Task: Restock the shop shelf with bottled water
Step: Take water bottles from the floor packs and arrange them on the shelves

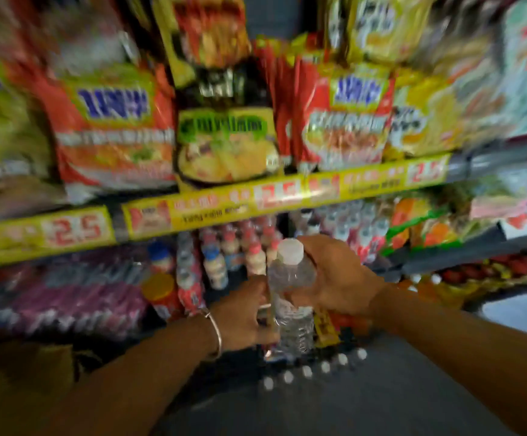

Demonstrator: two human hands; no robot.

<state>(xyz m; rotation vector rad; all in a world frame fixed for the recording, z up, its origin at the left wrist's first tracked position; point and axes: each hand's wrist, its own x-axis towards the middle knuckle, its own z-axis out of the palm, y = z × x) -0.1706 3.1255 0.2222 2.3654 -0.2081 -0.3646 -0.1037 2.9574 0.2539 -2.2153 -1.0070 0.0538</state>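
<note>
A clear water bottle (290,297) with a white cap stands upright between both hands in front of the shelves. My right hand (337,275) wraps round its neck and shoulder from the right. My left hand (243,313), with a metal bangle on the wrist, grips the bottle's lower body from the left. Below, a row of white-capped water bottles (315,369) stands on a low shelf. The whole view is blurred by motion.
A shelf edge with a yellow price strip (256,199) crosses the view above the hands. Noodle packets (224,136) fill the shelf above it. Small drink bottles (230,256) and purple multipacks (76,300) sit behind the hands. Grey floor (350,410) lies below.
</note>
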